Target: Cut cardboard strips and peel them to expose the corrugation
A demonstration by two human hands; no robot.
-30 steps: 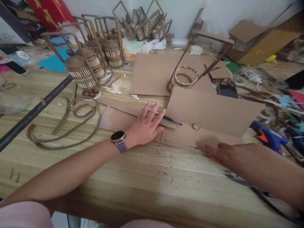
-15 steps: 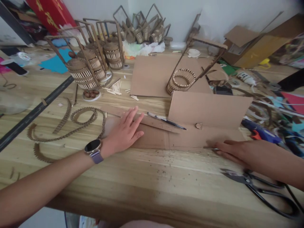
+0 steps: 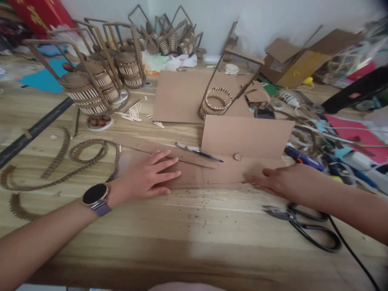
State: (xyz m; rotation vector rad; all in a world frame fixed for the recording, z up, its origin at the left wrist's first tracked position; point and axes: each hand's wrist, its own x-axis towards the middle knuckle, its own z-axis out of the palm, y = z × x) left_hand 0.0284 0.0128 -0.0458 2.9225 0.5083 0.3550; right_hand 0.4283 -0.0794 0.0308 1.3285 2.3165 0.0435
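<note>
My left hand [image 3: 148, 173], a watch [image 3: 95, 195] on its wrist, lies with fingers spread on the left part of a folded cardboard sheet [image 3: 224, 171]. A narrow cardboard strip [image 3: 190, 155] lies on the sheet by its fingertips. My right hand [image 3: 275, 180] is closed at the sheet's near edge, toward the right, fingertips pinched together; what they hold is too small and blurred to name. Between the hands, a pen [image 3: 200, 152] rests on the cardboard, with a torn scrap [image 3: 238, 156] to its right. Black-handled scissors [image 3: 291, 217] lie just below my right hand.
Lidded baskets with tall handles [image 3: 81, 89] stand back left; an open basket [image 3: 216, 101] stands on a flat cardboard sheet [image 3: 176, 93]. Corrugated strips [image 3: 91, 161] curl at left. A glue gun [image 3: 304, 158] lies right, and a black cable [image 3: 351, 250] crosses front right.
The view has shifted, so most things sit further left. My left hand's fingers are spread wider on the cardboard. My right hand remains by the near edge, its thin held item now barely visible.
</note>
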